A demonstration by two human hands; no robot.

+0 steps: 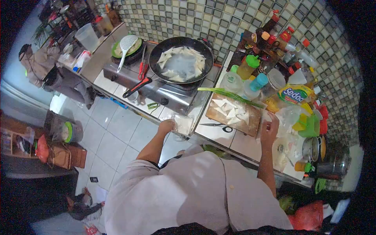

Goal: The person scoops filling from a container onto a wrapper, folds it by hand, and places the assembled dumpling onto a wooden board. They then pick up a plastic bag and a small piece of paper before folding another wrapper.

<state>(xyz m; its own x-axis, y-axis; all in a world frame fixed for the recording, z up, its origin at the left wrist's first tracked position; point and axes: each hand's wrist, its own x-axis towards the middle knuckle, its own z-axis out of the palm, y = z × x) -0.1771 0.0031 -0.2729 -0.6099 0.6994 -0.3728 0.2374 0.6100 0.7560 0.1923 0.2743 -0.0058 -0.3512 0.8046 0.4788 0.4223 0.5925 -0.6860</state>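
Observation:
My left hand [167, 126] is closed at the left edge of a clear plastic packet of white square sheets [183, 124], by the counter's front edge. My right hand [269, 127] is over the counter just right of the wooden cutting board [253, 126], its fingers bent and apart, with no object visible in them. White triangular pieces [231, 109] lie scattered on the board. Black-handled scissors [225, 128] rest in front of it, and long green leaves [231, 97] cross its back edge. Similar pale triangles [182, 53] ring the liquid in the black frying pan [153, 74].
The pan sits on a steel gas stove [137, 87]; its handle [137, 87] juts over the front. A white slotted spoon [126, 47] lies on a green plate [135, 53] beside red-handled tongs [143, 68]. Bottles, a yellow Sedaap packet [293, 94] and a metal pot [311, 148] crowd the right.

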